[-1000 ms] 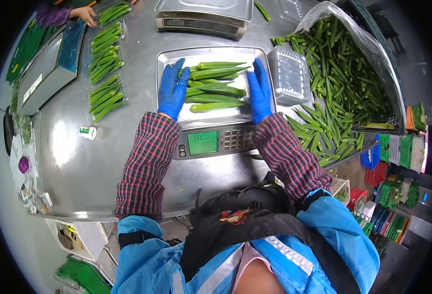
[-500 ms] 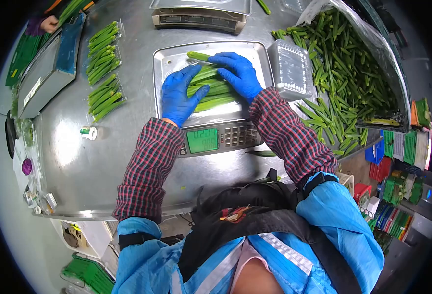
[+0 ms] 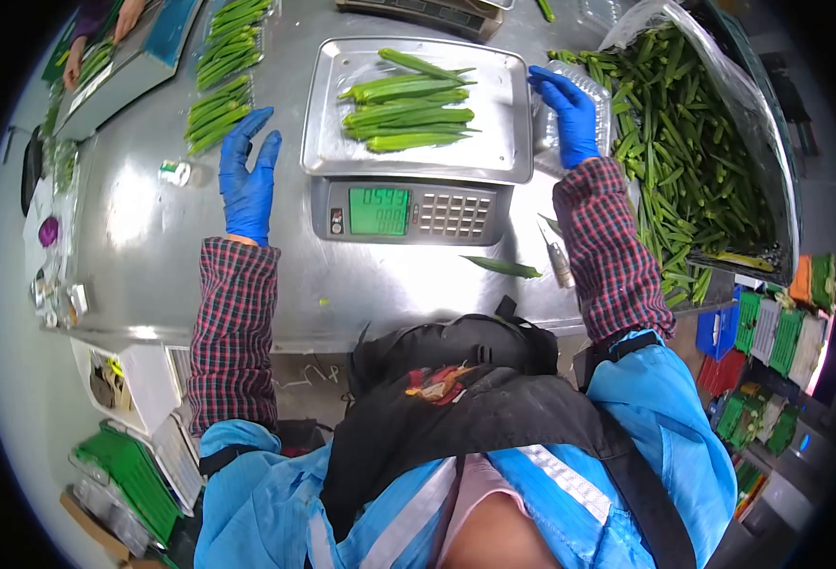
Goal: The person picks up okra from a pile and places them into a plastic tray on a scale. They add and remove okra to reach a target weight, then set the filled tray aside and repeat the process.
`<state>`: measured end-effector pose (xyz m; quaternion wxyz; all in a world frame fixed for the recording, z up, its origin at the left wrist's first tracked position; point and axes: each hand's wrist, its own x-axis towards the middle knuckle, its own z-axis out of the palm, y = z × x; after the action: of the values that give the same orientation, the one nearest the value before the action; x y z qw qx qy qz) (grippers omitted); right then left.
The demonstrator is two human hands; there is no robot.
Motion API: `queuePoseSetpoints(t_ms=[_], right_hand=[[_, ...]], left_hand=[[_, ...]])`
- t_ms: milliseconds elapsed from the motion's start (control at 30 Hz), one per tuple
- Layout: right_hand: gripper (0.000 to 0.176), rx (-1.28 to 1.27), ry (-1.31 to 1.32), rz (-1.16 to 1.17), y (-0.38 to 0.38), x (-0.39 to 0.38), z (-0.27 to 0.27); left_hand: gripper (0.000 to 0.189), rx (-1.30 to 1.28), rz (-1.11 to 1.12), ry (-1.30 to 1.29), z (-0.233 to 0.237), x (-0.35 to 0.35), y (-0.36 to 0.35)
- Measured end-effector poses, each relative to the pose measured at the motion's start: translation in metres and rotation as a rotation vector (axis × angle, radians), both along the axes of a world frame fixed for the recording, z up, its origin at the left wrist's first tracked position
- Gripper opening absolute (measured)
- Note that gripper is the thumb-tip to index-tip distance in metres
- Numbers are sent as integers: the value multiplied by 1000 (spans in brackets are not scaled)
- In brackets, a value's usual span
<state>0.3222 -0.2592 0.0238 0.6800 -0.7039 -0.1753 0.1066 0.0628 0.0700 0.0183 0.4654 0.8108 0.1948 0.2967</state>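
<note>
Okra pods (image 3: 408, 116) lie side by side in a row on the metal pan (image 3: 318, 152) of a scale (image 3: 328, 204) with a lit green display. My left hand (image 3: 247, 175), in a blue glove, is off to the left of the scale with its fingers stretched out and nothing in it. Close by its fingertips is a clear tray of okra (image 3: 217, 119). At the pan's right edge, my right hand (image 3: 569, 116), gloved in blue too, has its fingers extended over the left side of stacked clear plastic trays (image 3: 598, 100), partly hiding them.
A large lined crate of loose okra (image 3: 698, 142) stands on the right. One okra pod (image 3: 501, 266) and a small knife (image 3: 559, 261) lie in front of the scale. Another scale (image 3: 427, 14) is at the back. At upper left, a person's hands (image 3: 124, 21) handle okra beside a box.
Both hands have let go of the okra on the pan and moved apart, left hand to the left, right hand to the stacked trays. The view has shifted, and the display digits differ.
</note>
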Motion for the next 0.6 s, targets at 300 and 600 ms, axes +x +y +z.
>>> queuePoseSetpoints(t_ms=[300, 600], right_hand=[[23, -62, 81, 41, -23, -3, -1], [20, -178, -311, 257, 69, 21, 1]], left_hand=[[29, -324, 66, -70, 0, -30, -22], [29, -377, 46, -120, -11, -30, -24]])
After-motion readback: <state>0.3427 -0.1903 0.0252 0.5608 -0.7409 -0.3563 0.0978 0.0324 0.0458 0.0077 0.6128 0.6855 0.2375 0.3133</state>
